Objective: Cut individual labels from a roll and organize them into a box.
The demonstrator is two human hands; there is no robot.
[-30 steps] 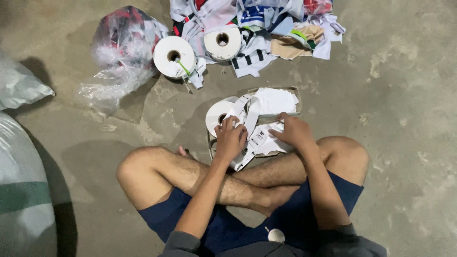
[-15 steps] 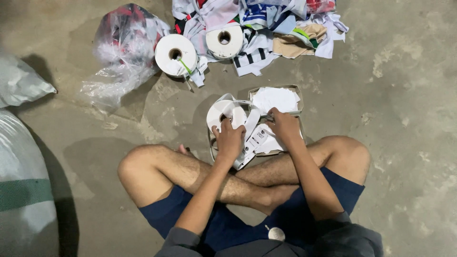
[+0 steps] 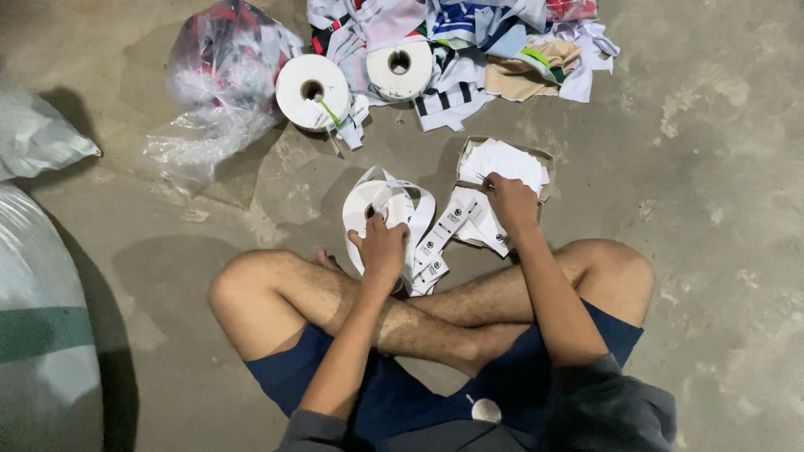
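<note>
Where the label tape (image 3: 435,243) comes off its roll (image 3: 368,213), we see it run as a white printed strip between the two hands, sagging in a loop just in front of the crossed shins. The roll lies flat on the concrete floor (image 3: 712,209), directly beyond the left fingertips, with loose turns of tape arching over it. The left hand (image 3: 381,247) sits on the near edge of the roll, fingers curled and closed down on the tape; the thumb side pinches the strip, though we cannot tell exactly which fingers bear on it. The right hand (image 3: 511,203) rests on a stack of white cut labels (image 3: 507,159), fingers bent and pressed together on the top sheets, holding the far end of the strip against them. That stack lies in a shallow cardboard tray (image 3: 546,159), whose rim shows just past the right knuckles. Farther out from both sets of fingers, two more white tape rolls (image 3: 311,90) lie side by side, one trailing a green strand. Beyond them we note a heap of mixed fabric scraps (image 3: 502,42), striped and plain. To the left of the left fingers, well apart, lie a crumpled clear plastic bag (image 3: 218,75) and a large white woven sack (image 3: 42,335) with a green band.
</note>
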